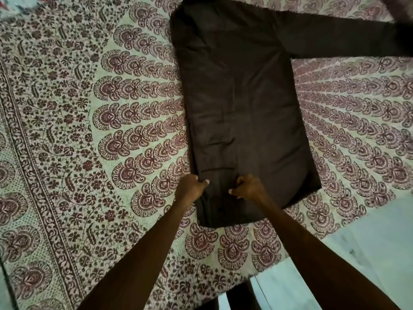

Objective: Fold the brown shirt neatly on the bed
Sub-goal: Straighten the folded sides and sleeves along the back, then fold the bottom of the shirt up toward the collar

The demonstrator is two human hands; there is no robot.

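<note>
Left hand (191,187), right hand (247,187) pinching smooth brown shirt (241,104) hem; patterned bedspread (89,130) beneath.

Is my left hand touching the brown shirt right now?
Touching. The head view shows the left hand pinching the brown shirt at its near edge, with the thumb lying on top of the fabric.

Both bare arms reach forward, nearly straight (forearms angled inward toward each other). The left hand (191,189) and right hand (248,187) sit close together, knuckles up and fingers curled, each pinching the brown shirt (241,104).
</note>
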